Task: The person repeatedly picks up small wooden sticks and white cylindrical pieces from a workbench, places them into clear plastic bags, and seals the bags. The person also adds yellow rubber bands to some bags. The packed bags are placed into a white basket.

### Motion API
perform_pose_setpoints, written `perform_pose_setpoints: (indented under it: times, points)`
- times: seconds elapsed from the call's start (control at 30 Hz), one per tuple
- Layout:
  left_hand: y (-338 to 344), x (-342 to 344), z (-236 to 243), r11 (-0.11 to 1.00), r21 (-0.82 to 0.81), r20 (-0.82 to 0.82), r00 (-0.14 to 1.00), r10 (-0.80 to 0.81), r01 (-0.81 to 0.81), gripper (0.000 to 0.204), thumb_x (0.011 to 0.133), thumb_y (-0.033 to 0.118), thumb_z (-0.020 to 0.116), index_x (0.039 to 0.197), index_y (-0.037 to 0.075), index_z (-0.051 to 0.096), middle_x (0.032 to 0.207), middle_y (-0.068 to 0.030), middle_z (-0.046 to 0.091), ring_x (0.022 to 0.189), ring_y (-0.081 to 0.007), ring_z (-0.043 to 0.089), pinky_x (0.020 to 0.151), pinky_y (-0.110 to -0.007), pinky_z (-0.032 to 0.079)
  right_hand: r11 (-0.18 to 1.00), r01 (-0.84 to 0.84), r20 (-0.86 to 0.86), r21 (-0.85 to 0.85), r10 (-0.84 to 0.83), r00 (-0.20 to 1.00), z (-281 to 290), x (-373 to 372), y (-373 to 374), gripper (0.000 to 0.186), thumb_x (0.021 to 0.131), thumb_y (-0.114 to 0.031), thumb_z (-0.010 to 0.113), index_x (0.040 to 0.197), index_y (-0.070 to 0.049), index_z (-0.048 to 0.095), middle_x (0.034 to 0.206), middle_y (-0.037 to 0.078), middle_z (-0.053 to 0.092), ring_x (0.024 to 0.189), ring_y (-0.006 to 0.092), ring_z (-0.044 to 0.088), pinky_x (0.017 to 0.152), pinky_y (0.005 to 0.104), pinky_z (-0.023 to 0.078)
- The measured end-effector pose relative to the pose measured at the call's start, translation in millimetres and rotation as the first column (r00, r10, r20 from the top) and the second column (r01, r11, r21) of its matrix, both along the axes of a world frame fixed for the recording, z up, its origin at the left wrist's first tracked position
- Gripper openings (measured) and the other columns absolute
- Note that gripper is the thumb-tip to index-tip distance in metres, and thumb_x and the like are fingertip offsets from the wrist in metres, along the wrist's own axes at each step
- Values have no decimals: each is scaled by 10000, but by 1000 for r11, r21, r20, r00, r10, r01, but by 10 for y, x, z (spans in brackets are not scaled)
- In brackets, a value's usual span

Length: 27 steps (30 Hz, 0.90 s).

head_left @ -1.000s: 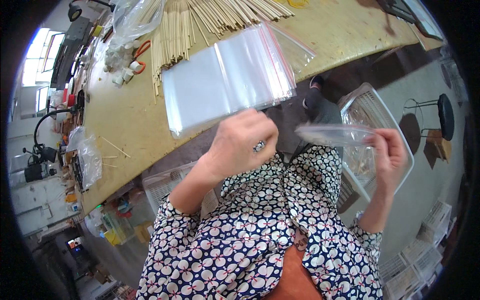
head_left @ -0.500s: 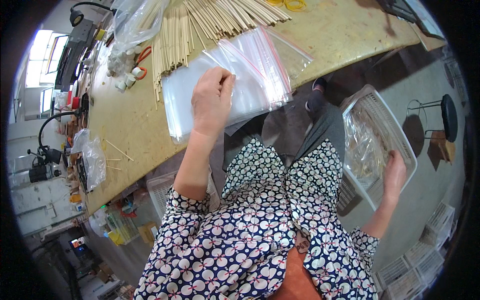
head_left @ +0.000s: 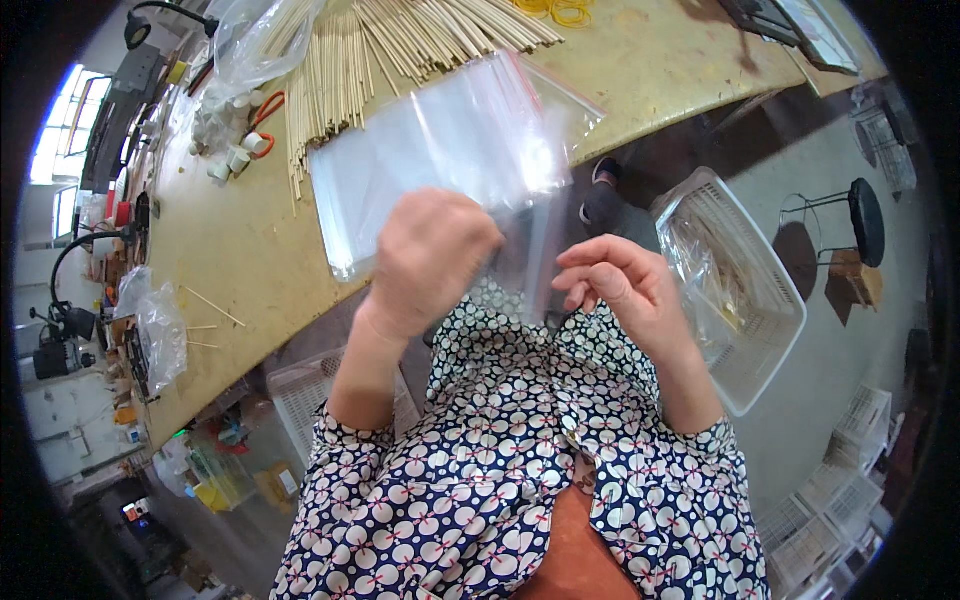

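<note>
My left hand [head_left: 432, 262], smeared by motion, is closed on one clear zip bag [head_left: 525, 265] that hangs over my lap, just off the table's edge. My right hand [head_left: 635, 300] is beside that bag's right side with its fingers loosely bent and apart, and I see nothing in it. Behind my left hand, a stack of clear zip bags [head_left: 400, 160] with red strips lies flat at the table's near edge. Many thin pale wooden sticks [head_left: 400, 45] are spread beyond the stack, their near ends at its far edge.
On the right, a white plastic basket [head_left: 790, 345] holds filled clear bags. Orange-handled scissors [head_left: 262, 125] and small white caps [head_left: 238, 158] lie on the table [head_left: 240, 260] at left. Yellow rubber bands [head_left: 570, 12] are at the back. A black stool [head_left: 866, 222] stands far right.
My left hand has lifted a bag off the stack and drawn it toward me. My right hand has left the basket and come in beside the bag.
</note>
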<state>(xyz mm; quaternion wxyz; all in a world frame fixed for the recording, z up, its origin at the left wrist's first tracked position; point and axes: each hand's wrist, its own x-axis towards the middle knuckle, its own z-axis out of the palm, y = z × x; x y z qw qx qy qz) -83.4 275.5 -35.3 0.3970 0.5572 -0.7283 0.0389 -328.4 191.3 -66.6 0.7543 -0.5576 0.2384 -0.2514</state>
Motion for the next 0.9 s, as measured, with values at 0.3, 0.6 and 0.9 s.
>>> perform_pose_setpoints:
  times: [0.3, 0.6, 0.9]
  points:
    - [414, -211, -500, 950, 265, -162, 979, -126, 166, 165, 800, 39, 793, 855, 42, 638, 856, -87, 641, 789, -280, 614, 720, -381, 504, 958, -192, -227, 211, 240, 944, -180, -81, 113, 166, 1038, -152, 630, 946, -32, 699, 847, 19, 745, 673, 56, 681, 516, 180, 476]
    - [469, -768, -678, 884, 459, -582, 780, 229, 83, 169, 880, 150, 796, 1001, 48, 734, 846, -95, 757, 691, -193, 742, 642, -290, 597, 983, 144, -149, 113, -127, 981, -512, 101, 407, 196, 1026, -166, 681, 894, -22, 691, 771, 24, 724, 628, 45, 662, 498, 177, 475]
    - [388, -749, -938, 898, 429, -438, 846, 305, -101, 37, 921, 21, 690, 950, 6, 706, 699, -83, 674, 570, -88, 632, 529, -250, 494, 994, 98, -283, -57, -110, 953, -482, 125, 457, 209, 1007, -102, 659, 819, -12, 636, 666, 22, 675, 567, 70, 657, 473, 210, 496]
